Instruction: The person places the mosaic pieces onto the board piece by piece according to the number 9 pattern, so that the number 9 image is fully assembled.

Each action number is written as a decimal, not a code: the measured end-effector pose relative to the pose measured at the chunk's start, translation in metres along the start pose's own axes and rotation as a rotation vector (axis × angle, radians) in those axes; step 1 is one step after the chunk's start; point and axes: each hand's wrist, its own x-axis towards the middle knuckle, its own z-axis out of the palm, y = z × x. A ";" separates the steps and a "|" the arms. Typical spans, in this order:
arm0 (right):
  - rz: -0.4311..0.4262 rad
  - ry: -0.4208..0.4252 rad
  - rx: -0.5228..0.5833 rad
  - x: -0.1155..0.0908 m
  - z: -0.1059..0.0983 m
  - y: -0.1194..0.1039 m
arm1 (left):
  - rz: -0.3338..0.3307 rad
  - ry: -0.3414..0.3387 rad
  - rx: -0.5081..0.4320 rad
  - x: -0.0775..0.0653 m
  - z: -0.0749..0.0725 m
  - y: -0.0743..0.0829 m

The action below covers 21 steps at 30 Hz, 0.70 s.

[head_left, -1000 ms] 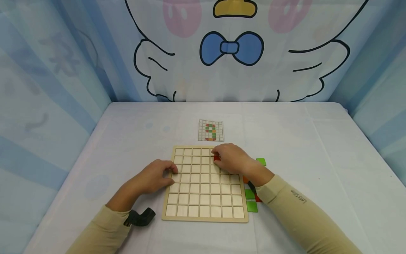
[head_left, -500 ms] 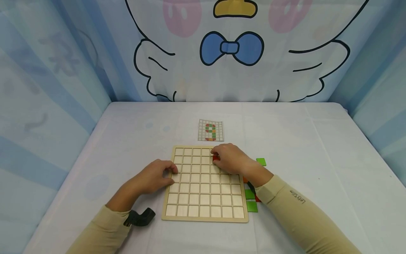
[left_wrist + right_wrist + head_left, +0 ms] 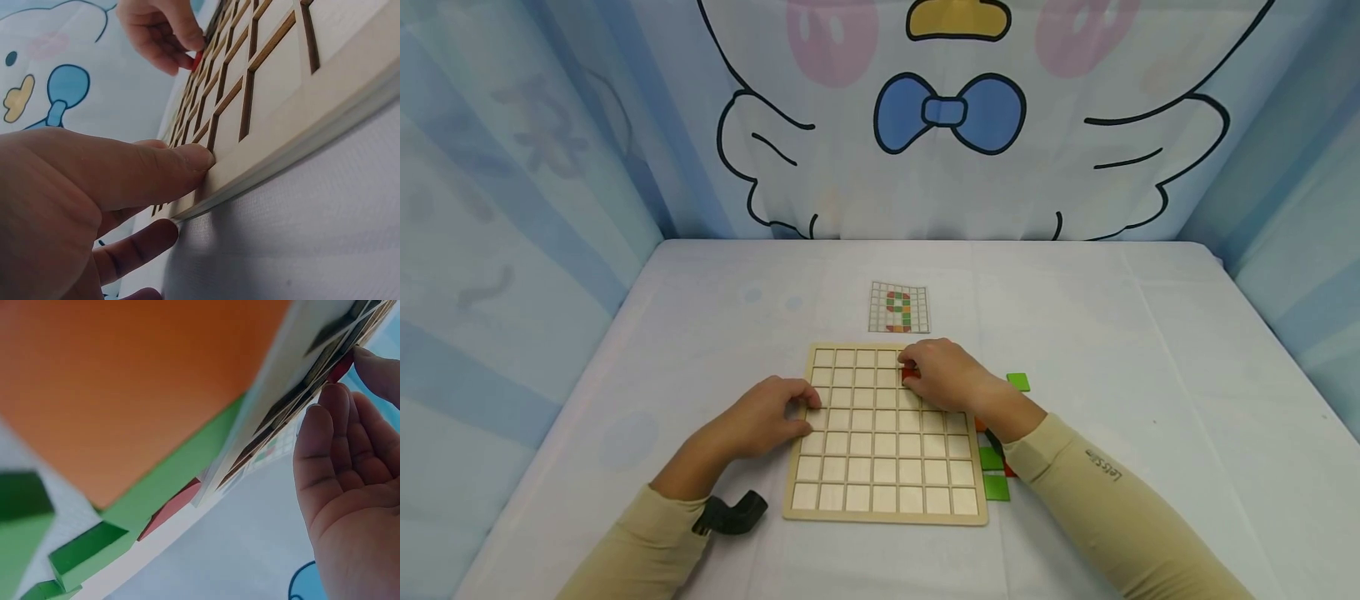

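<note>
Right hand (image 3: 951, 375) and the red tile (image 3: 911, 374) it pinches have slid slightly leftward over the board since a second ago; left hand (image 3: 771, 417) holds its place.

Red tile: at the second row from the far edge, about the fifth column from the left, between thumb and fingertips. Partly covered by the fingers; cannot tell whether it sits down in its cell. The right wrist view shows its remaining fingers bent in toward the palm.

Wooden board (image 3: 887, 518): flat, pale, ruled into square cells by raised strips. Left hand at its left edge, relaxed and spread, fingertips touching the rim; the left wrist view has one digit lying on top of the border, another lower beside the edge.

Just off the board's right side, loose tiles, some half hidden by the right forearm: an orange tile (image 3: 981, 424), two green tiles (image 3: 997, 488) one nearer than the other, a second red tile (image 3: 1010, 469) by the cuff. Another green tile (image 3: 1018, 382) lies apart, farther back.

Beyond the far edge, a small gridded card (image 3: 899, 308) with a coloured figure in red, green and orange. White cloth (image 3: 1150, 375) underneath everything; behind, a curtain (image 3: 950, 112) printed with a blue bow tie.
</note>
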 end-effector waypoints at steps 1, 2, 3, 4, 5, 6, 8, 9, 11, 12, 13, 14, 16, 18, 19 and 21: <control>-0.003 0.002 0.000 0.000 0.000 0.000 | 0.003 0.000 0.000 0.000 0.000 0.000; -0.001 0.002 0.004 0.000 0.000 0.000 | 0.004 0.000 -0.001 0.000 0.000 -0.001; 0.001 0.001 0.007 0.000 0.000 0.000 | 0.007 0.001 -0.002 0.000 0.000 -0.001; 0.004 -0.001 0.012 0.000 0.000 0.000 | 0.010 0.000 -0.003 0.000 0.000 -0.001; 0.008 -0.004 0.015 0.000 0.000 0.000 | 0.011 0.000 -0.004 0.000 0.000 -0.001; 0.013 -0.008 0.019 0.000 0.000 0.000 | 0.013 0.001 -0.004 0.000 0.000 -0.001; 0.022 -0.012 0.029 0.000 0.001 0.000 | 0.014 0.001 -0.002 0.000 0.000 -0.002; 0.024 -0.013 0.031 0.000 0.001 0.000 | 0.016 0.002 -0.001 0.000 0.000 -0.002; 0.025 -0.013 0.033 0.000 0.001 0.000 | 0.016 0.002 0.000 0.000 0.000 -0.002; 0.024 -0.013 0.035 0.000 0.001 0.000 | 0.017 0.003 0.002 0.000 0.000 -0.002; 0.023 -0.012 0.035 0.000 0.001 -0.001 | 0.017 0.003 0.004 0.000 0.000 -0.002; 0.022 -0.012 0.037 0.000 0.001 -0.001 | 0.017 0.003 0.005 0.000 0.000 -0.002; 0.021 -0.012 0.037 0.000 0.001 -0.001 | 0.016 0.004 0.007 0.000 0.000 -0.002; 0.019 -0.013 0.040 0.000 0.001 -0.001 | 0.016 0.004 0.008 0.000 0.000 -0.002; 0.017 -0.011 0.042 0.000 0.001 -0.001 | 0.015 0.004 0.009 0.000 0.000 -0.002; 0.013 -0.010 0.045 0.000 0.001 0.000 | 0.015 0.003 0.007 0.001 0.000 -0.002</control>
